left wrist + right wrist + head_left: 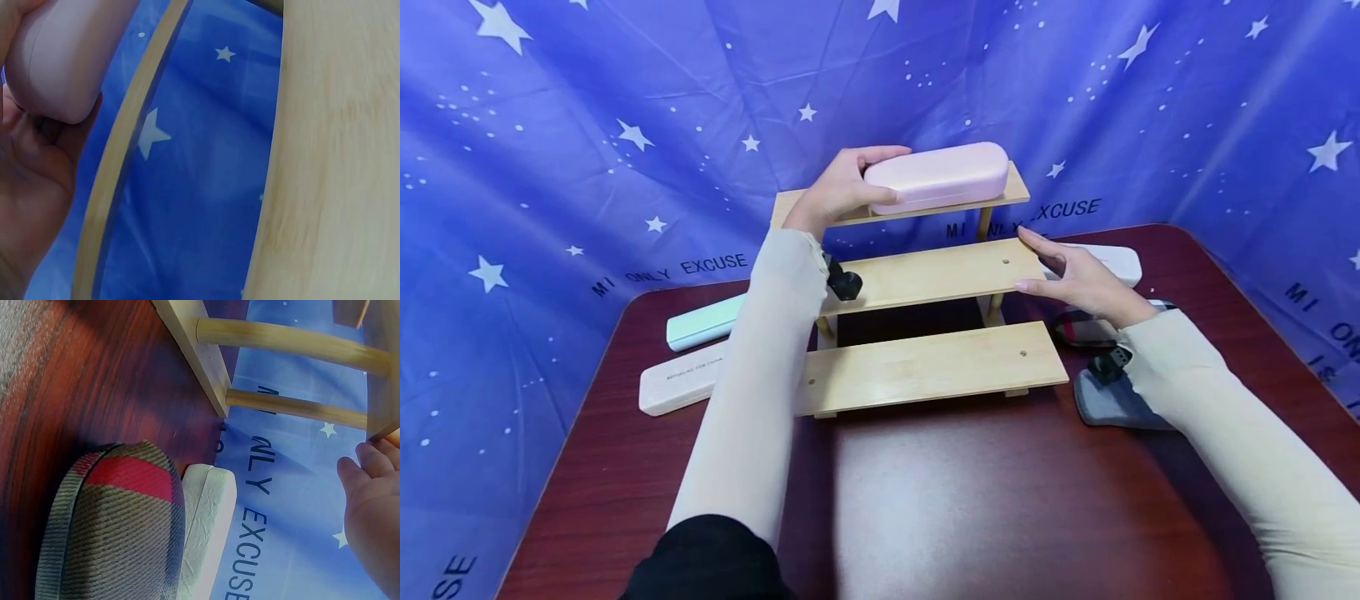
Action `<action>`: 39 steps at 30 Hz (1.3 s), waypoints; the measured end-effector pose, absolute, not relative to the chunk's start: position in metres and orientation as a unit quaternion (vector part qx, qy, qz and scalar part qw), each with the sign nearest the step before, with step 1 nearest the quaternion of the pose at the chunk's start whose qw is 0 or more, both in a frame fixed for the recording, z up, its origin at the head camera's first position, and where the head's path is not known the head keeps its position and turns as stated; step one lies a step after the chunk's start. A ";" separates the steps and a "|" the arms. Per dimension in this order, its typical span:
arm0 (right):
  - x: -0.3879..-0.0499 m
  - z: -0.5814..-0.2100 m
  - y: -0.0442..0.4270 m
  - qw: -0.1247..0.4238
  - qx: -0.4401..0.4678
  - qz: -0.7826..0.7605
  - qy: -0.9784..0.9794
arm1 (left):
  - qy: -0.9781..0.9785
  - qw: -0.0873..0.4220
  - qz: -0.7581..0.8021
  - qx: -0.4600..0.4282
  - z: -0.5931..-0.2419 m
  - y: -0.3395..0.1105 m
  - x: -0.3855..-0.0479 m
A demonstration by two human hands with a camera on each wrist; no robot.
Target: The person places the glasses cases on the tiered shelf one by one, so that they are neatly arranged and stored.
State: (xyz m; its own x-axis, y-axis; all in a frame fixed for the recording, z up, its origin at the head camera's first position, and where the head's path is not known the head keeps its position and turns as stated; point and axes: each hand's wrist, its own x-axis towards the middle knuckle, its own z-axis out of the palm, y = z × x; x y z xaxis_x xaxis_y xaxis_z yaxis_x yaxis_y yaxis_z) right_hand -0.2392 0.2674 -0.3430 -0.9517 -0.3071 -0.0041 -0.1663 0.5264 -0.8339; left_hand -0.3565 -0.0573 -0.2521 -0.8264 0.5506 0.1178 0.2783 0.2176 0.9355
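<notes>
My left hand (848,185) grips the left end of a pink glasses case (942,177) at the top tier of a three-step wooden display stand (925,367). In the left wrist view the pink case (72,59) sits between thumb and fingers, close to the shelf edge; whether its base fully rests on the shelf cannot be seen. At the right end of the middle tier, my right hand (1086,279) holds the board, thumb at the front edge and a finger at the back. The right wrist view shows its fingertips (369,456) against the board's end.
Left of the stand lie a mint case (703,323) and a white case (679,382) with print. On the right are another white case (1112,262), a plaid case (122,525) and a grey-blue case (1116,400). A blue starry curtain (700,125) hangs behind the dark red table (940,500).
</notes>
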 end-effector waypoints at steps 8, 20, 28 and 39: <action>-0.239 -0.345 0.265 0.079 -0.123 -0.486 0.862 | 0.788 0.117 0.546 0.259 -0.252 -0.044 -0.366; -0.238 -0.345 0.265 0.073 -0.133 -0.495 0.856 | 0.805 0.130 0.519 0.257 -0.255 -0.024 -0.380; -0.239 -0.343 0.265 0.073 -0.143 -0.494 0.854 | 0.802 0.154 0.521 0.249 -0.253 -0.020 -0.384; -0.235 -0.341 0.265 0.081 -0.132 -0.484 0.861 | 0.798 0.176 0.518 0.253 -0.249 -0.023 -0.382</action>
State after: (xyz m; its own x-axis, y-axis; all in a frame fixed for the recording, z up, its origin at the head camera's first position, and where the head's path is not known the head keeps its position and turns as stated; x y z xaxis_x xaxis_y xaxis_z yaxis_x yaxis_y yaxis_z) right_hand -0.2346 0.2654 -0.3413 -0.9520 -0.3058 -0.0122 -0.1486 0.4966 -0.8552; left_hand -0.3816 -0.0230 -0.2491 -0.8099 0.5863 -0.0176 0.2225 0.3349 0.9156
